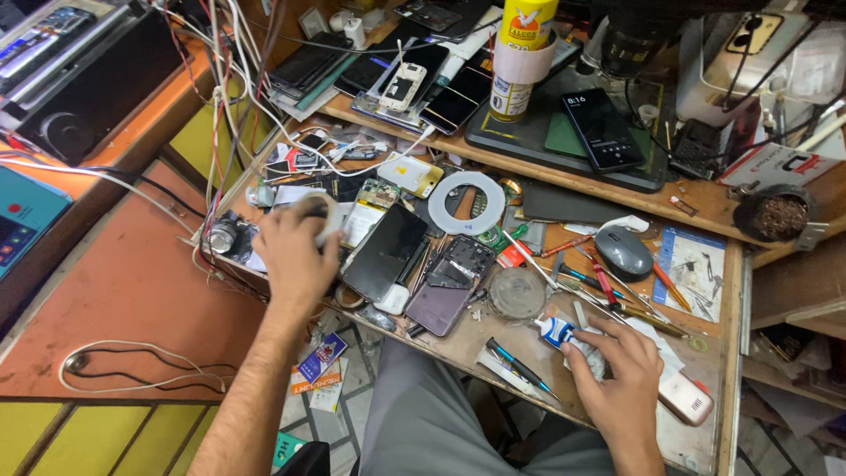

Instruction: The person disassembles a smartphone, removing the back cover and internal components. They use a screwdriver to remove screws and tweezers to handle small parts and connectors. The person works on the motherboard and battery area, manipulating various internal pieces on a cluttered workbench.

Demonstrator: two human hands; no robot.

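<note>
Left hand [295,251] curled around a small pale roll-like object [324,216] — blurred, just left of the opened purple phone body [448,291]. Right hand [617,375] pinching a small white-and-blue squeeze tube [557,332], fingers closed on it — lower right of that phone, near the grey computer mouse [623,251].

Glossy black glass phone [385,252] lies on a worn, matt wooden bench [705,330].
</note>
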